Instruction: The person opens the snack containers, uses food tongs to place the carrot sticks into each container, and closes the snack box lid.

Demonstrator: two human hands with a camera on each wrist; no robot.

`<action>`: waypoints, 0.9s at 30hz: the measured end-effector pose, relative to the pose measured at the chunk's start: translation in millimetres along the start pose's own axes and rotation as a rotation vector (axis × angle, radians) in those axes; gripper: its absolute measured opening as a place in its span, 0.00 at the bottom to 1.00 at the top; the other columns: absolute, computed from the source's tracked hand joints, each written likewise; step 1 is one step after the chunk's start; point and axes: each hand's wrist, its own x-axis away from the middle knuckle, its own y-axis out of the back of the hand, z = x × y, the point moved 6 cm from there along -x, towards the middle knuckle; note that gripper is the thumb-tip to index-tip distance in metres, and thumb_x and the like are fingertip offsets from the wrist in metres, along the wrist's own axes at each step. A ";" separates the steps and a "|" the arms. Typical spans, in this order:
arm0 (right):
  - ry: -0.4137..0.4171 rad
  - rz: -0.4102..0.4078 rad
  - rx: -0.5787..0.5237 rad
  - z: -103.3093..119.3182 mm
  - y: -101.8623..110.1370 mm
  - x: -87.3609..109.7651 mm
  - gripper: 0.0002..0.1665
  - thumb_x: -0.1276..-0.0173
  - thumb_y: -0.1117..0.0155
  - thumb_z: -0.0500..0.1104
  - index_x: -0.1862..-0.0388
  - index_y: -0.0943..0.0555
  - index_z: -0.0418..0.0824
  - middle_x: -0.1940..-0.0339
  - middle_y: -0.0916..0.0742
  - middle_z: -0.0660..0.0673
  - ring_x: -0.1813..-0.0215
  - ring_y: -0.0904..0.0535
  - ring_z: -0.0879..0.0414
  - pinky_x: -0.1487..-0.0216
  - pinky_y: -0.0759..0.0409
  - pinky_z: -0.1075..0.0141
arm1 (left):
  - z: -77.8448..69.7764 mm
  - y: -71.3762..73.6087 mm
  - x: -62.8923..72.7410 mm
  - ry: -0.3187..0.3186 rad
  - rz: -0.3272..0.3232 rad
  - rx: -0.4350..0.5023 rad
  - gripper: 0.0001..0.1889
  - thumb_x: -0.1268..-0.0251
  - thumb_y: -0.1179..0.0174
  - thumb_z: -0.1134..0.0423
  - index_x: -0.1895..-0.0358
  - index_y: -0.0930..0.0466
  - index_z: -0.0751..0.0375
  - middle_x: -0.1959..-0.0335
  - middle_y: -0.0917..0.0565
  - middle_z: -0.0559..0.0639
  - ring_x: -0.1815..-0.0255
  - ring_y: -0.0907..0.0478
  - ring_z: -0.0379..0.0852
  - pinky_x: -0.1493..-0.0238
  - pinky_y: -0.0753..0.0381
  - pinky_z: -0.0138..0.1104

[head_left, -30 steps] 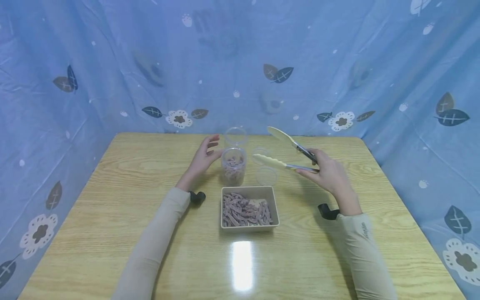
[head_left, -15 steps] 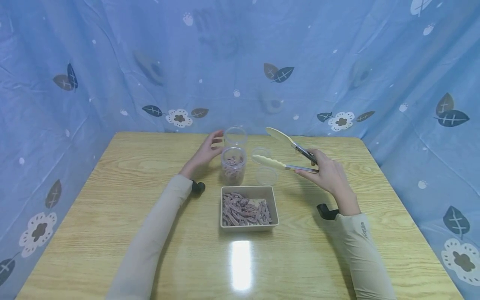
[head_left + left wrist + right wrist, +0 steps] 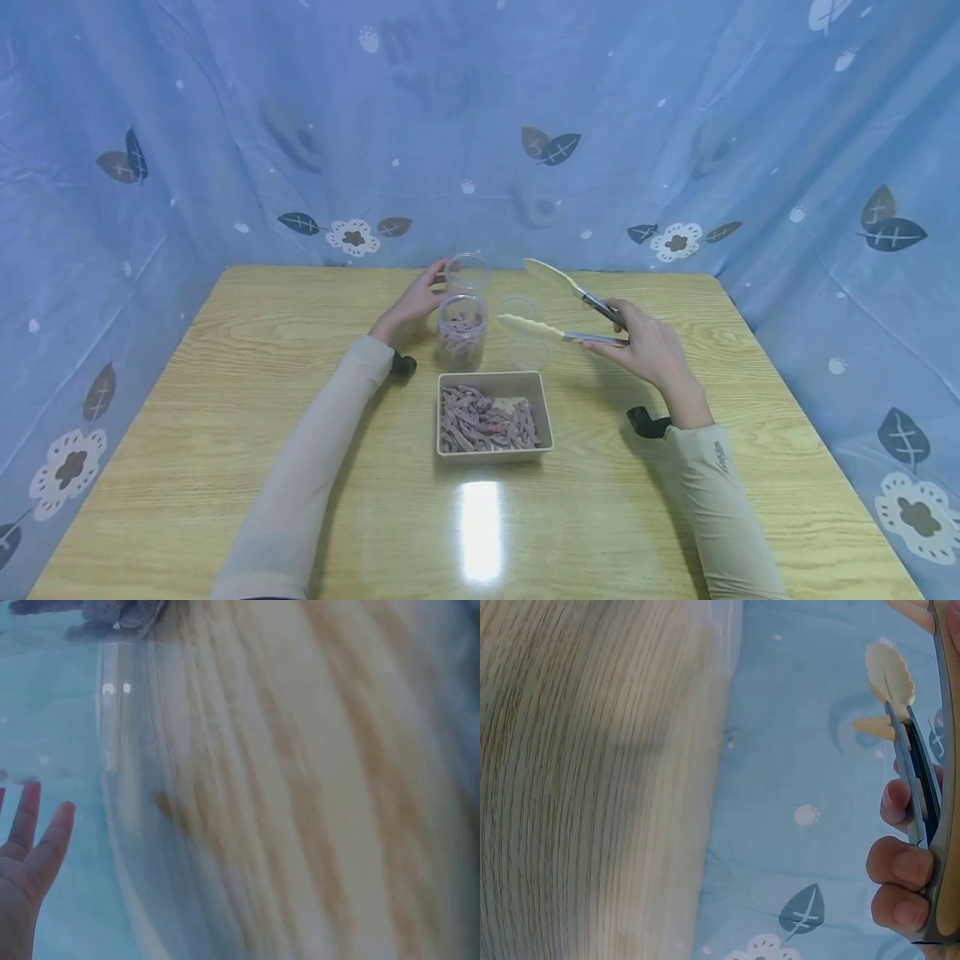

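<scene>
My right hand (image 3: 652, 346) grips a pair of tongs (image 3: 588, 304) with metal arms and pale yellow, scalloped tips. The tips stand spread apart above the table, right of the jars. My left hand (image 3: 416, 302) reaches beside the rear clear jar (image 3: 468, 272), its fingertips at that jar's left side; whether they touch it I cannot tell. In the left wrist view the left fingers (image 3: 49, 844) look straight and spread. In front stands another clear jar (image 3: 462, 333), partly filled with purplish-grey strips. Nearer me, a beige rectangular box (image 3: 546, 408) holds many more such strips (image 3: 480, 421).
Two clear round lids (image 3: 530, 353) lie on the wooden table (image 3: 600, 500), right of the jars. A blue patterned curtain (image 3: 420, 108) hangs behind the table and along both sides. A bright reflection shows in front of the box.
My left hand has moved forward and slightly right, from beside the front jar to the rear jar. The right hand and tongs stay nearly still. The whole view shifts slightly left.
</scene>
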 end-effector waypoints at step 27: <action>0.070 -0.012 0.047 14.7 24.8 4.8 0.37 0.54 0.31 0.67 0.48 0.24 0.49 0.79 0.25 0.54 0.83 0.38 0.60 0.85 0.42 0.69 | -42.5 42.8 68.6 -0.095 -0.344 -0.077 0.37 0.46 0.33 0.56 0.34 0.41 0.57 0.39 0.29 0.57 0.37 0.34 0.52 0.31 0.40 0.46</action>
